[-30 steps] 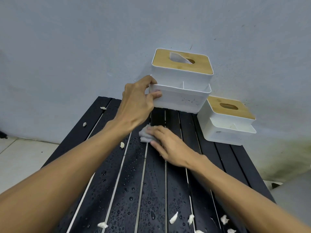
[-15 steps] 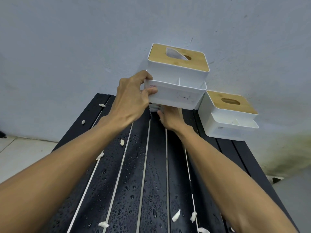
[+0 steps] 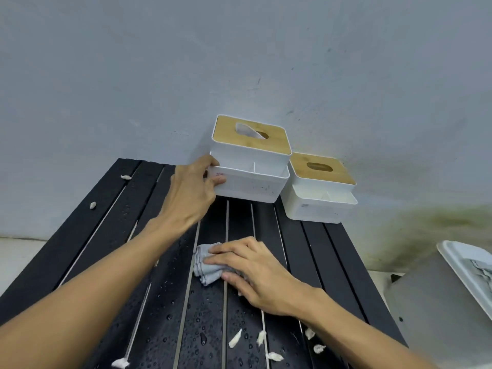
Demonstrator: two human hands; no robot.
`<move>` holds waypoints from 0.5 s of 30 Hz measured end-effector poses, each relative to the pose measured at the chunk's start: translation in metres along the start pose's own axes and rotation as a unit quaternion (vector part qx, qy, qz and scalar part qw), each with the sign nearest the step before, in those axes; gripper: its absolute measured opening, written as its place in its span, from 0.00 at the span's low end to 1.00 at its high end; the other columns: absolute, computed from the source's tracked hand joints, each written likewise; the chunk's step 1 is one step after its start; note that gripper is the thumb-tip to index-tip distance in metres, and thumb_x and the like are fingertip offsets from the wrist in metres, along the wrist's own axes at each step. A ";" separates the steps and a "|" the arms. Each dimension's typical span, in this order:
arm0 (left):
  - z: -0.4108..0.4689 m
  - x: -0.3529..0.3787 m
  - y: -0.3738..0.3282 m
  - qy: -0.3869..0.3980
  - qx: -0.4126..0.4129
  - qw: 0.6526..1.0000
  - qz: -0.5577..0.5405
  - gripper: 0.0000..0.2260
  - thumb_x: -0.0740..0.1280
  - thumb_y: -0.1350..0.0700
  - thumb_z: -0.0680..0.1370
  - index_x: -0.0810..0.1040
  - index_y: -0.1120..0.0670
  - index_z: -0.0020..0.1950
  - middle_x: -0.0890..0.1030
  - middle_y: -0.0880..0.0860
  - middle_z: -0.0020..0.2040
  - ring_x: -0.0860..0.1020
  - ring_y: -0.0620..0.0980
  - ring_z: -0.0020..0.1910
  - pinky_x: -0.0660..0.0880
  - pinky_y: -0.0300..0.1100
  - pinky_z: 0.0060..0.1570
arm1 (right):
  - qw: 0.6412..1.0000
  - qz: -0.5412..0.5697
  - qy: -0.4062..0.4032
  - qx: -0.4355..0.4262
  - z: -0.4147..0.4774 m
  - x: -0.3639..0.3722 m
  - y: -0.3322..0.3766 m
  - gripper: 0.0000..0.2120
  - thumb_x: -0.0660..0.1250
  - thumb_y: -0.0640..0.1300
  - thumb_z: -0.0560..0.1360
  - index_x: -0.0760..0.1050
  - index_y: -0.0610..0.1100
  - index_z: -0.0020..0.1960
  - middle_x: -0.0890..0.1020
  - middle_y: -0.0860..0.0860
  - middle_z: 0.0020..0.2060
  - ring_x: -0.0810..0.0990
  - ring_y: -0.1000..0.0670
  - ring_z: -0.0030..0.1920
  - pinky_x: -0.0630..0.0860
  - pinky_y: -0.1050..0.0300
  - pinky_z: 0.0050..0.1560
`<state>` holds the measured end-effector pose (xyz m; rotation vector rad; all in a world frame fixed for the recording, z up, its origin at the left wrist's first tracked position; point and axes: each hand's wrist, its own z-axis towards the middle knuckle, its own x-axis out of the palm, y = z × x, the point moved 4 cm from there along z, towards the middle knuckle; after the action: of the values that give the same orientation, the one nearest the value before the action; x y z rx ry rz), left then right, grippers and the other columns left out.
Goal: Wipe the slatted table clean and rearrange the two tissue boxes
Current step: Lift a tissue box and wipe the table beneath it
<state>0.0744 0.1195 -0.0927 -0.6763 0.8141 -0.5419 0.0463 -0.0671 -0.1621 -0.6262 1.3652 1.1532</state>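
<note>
A black slatted table [image 3: 314, 251] is wet with water drops and dotted with small white scraps. My left hand [image 3: 193, 191] grips the left end of a white tissue box with a wooden lid [image 3: 250, 161], held at the table's far edge near the wall. A second white tissue box with a wooden lid [image 3: 319, 190] stands just to its right, touching it. My right hand [image 3: 255, 272] presses flat on a crumpled grey cloth [image 3: 206, 265] in the middle of the table.
White paper scraps [image 3: 235, 339] lie near the front edge, with more scraps [image 3: 92, 205] on the left slats. A grey-blue wall [image 3: 239, 62] rises right behind the boxes. A white tray holding a cloth [image 3: 468, 272] sits on a grey surface at right.
My right hand pulled the cloth back from under the lifted box toward the table's middle. The left hand's box came down toward the table's far edge, close beside the second box.
</note>
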 end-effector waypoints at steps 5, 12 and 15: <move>-0.009 0.022 0.007 0.021 -0.013 1.000 0.019 0.07 0.71 0.54 0.77 0.77 0.54 0.53 0.81 0.54 0.39 0.81 0.54 0.37 0.79 0.52 0.42 | 1.000 -0.007 0.003 -0.001 0.000 0.000 0.000 0.17 0.59 0.48 0.84 0.70 0.54 0.72 0.70 0.59 0.70 0.68 0.52 0.66 0.68 0.50 0.64; -0.010 0.044 0.013 0.042 -0.026 0.998 0.027 0.09 0.71 0.53 0.77 0.78 0.54 0.54 0.82 0.54 0.41 0.83 0.54 0.40 0.78 0.53 0.49 | 1.000 -0.013 0.004 0.003 0.000 -0.001 0.000 0.17 0.59 0.49 0.84 0.70 0.53 0.72 0.71 0.58 0.70 0.68 0.52 0.66 0.68 0.51 0.64; -0.010 0.050 0.018 0.046 -0.029 0.998 0.026 0.10 0.71 0.52 0.76 0.78 0.53 0.55 0.83 0.54 0.42 0.83 0.54 0.40 0.78 0.54 0.50 | 1.000 -0.016 -0.001 0.003 0.000 -0.001 0.001 0.17 0.58 0.49 0.84 0.70 0.53 0.72 0.71 0.58 0.70 0.69 0.52 0.66 0.68 0.51 0.64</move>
<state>0.0979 0.0946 -0.1341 -0.6849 0.9341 -0.5072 0.0459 -0.0667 -0.1608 -0.6405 1.3506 1.1241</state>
